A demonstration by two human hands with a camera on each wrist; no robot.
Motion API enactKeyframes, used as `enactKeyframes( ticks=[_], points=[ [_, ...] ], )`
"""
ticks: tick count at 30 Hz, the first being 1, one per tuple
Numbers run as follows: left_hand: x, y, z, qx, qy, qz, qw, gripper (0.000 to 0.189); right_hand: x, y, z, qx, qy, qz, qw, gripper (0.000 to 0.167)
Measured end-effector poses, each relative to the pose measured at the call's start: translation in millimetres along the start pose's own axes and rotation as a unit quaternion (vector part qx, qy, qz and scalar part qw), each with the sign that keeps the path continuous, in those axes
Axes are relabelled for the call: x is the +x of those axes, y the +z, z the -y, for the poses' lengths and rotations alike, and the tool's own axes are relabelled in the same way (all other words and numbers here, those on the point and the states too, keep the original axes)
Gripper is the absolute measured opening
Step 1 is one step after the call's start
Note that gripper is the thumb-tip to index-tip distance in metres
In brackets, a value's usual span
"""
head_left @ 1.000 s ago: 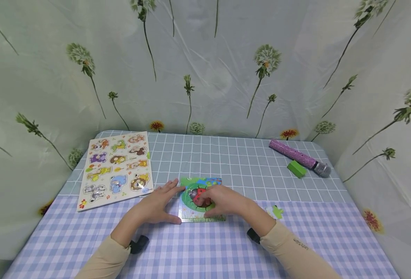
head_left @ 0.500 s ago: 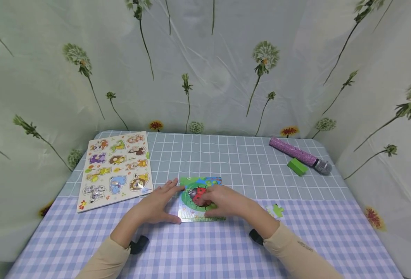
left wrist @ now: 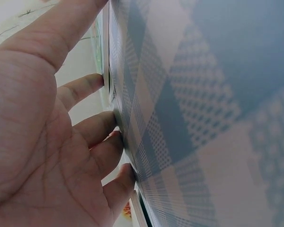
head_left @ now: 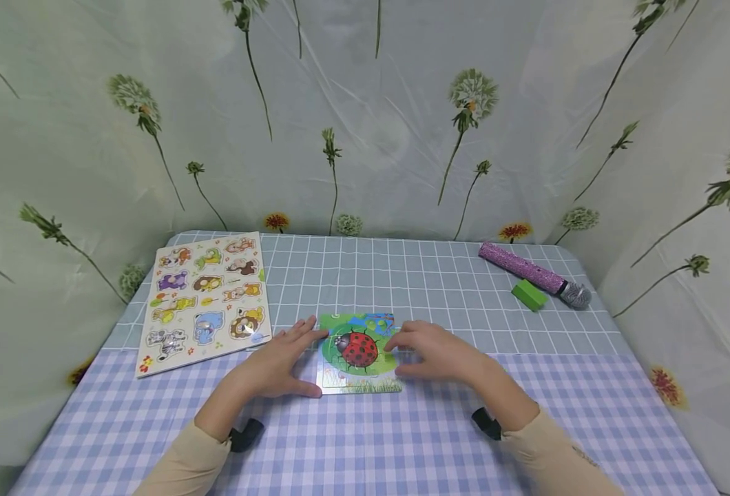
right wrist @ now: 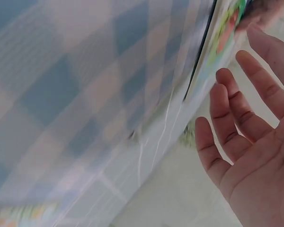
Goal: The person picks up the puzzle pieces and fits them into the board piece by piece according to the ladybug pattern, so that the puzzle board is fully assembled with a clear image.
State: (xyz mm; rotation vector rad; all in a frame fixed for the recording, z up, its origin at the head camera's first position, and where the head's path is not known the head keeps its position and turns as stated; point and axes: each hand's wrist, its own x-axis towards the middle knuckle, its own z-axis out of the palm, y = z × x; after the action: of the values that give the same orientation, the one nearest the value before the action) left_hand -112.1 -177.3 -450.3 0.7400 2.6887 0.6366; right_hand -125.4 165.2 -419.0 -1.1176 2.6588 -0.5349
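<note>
A small ladybug jigsaw puzzle (head_left: 360,348) lies flat at the middle of the table, where the checked cloth meets the grey grid. My left hand (head_left: 284,362) rests at its left side with fingers spread. The thumb is at the lower left corner and the index fingertip higher along that edge. In the left wrist view, the left fingertips (left wrist: 109,120) press down on the table. My right hand (head_left: 439,351) hovers at the puzzle's right edge, fingers loosely bent and holding nothing. In the right wrist view its fingers (right wrist: 236,109) are apart, beside the puzzle (right wrist: 222,35).
A larger animal peg puzzle board (head_left: 206,303) lies at the back left. Toward the back right are a glittery pink microphone (head_left: 529,272) and a green block (head_left: 529,295). A dandelion-print curtain (head_left: 377,138) stands behind and beside the table.
My right hand has lifted off the ladybug and moved right to the puzzle's edge, uncovering the picture. Its arm now hides the small white and green piece. The left hand stays put.
</note>
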Motion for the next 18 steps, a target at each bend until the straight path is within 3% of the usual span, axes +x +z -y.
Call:
enactKeyframes(
  ticks=[11, 18],
  points=[
    [-0.7, -0.5, -1.8, 0.001, -0.005, 0.001, 1.0000, 0.107, -42.4, -18, -24, 0.043, 0.099, -0.027, 0.9938, 0.040],
    [-1.2, -0.9, -2.9, -0.002, -0.005, 0.000, 1.0000, 0.106, -67.7, -23, -36, 0.061, 0.136, -0.041, 0.9880, 0.047]
  ],
)
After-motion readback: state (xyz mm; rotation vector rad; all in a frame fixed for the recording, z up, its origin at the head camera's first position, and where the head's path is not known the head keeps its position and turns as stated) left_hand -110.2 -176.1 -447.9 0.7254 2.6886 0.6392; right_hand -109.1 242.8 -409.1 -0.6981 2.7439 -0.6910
